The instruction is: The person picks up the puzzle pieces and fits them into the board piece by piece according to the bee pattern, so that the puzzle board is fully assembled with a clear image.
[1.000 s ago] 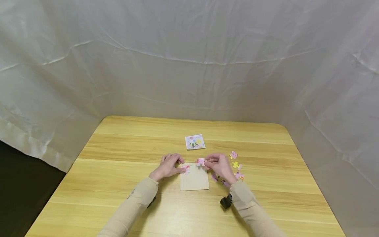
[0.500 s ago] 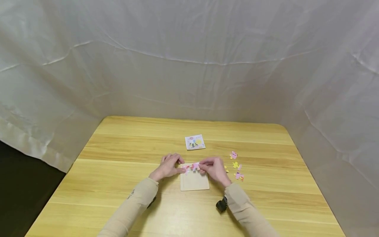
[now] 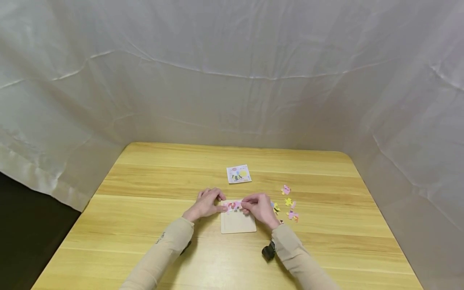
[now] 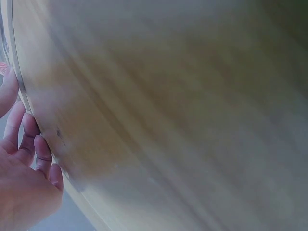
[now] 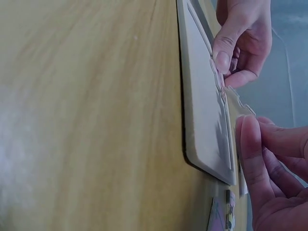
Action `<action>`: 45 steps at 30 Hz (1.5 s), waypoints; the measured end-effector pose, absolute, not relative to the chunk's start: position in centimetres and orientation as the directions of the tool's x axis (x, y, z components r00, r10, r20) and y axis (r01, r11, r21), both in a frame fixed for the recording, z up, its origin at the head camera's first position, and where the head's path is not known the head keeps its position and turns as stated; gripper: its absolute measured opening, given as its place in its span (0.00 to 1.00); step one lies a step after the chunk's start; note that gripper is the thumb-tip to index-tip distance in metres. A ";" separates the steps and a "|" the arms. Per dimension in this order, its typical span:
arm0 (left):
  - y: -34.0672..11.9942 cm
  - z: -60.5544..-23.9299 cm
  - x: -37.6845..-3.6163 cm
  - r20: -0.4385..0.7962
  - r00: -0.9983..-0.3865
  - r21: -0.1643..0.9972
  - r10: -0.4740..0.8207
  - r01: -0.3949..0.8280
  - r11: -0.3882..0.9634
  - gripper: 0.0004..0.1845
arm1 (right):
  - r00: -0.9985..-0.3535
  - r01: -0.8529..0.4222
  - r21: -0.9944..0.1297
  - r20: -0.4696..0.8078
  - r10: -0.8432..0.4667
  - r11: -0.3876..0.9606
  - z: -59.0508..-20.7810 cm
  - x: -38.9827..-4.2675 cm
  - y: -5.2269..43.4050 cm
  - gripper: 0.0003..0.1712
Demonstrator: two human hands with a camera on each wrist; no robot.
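Observation:
A square wooden puzzle tray (image 3: 238,225) lies flat on the table, its near part bare wood. My left hand (image 3: 206,204) grips its far left corner, thumb on a pink puzzle piece in that corner and fingers along the outer edge. My right hand (image 3: 260,207) pinches another pink puzzle piece (image 5: 239,102) between thumb and fingertips, over the tray's far side. In the right wrist view this held piece tilts up, its near end right beside the piece under my left thumb. Part of it is hidden by my fingers.
Several loose pink and yellow puzzle pieces, among them a yellow one (image 3: 288,201), lie right of the tray, some partly behind my right hand. A picture card (image 3: 238,174) with a bee lies beyond the tray. Pale curtains (image 3: 232,108) stand around the table (image 3: 145,173).
My right hand has carried the pink puzzle piece left and down over the tray, up to the corner piece. Loose pieces behind that hand show differently. My left hand has stayed put.

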State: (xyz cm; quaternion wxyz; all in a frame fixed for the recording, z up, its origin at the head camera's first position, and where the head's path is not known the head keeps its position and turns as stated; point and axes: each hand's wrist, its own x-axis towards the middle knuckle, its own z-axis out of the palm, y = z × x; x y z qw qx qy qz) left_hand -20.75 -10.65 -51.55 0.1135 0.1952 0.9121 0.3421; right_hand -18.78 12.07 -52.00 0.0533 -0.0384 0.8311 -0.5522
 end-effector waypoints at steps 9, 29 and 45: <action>-10.6 -51.8 -20.8 -0.074 -0.902 0.654 0.425 0.278 0.704 0.15 | -0.990 -0.055 -0.911 -0.004 -0.143 0.408 -52.6 -18.8 11.9 0.03; -10.6 -51.7 -20.9 -0.070 -0.900 0.648 0.430 0.287 0.706 0.15 | -0.987 -0.161 -0.748 0.111 -0.118 0.644 -52.6 -18.9 11.6 0.04; -8.4 -51.2 -20.5 -0.102 -0.952 0.609 0.289 0.170 0.775 0.23 | -0.985 -0.153 -0.764 0.067 -0.159 0.626 -52.6 -18.5 12.3 0.05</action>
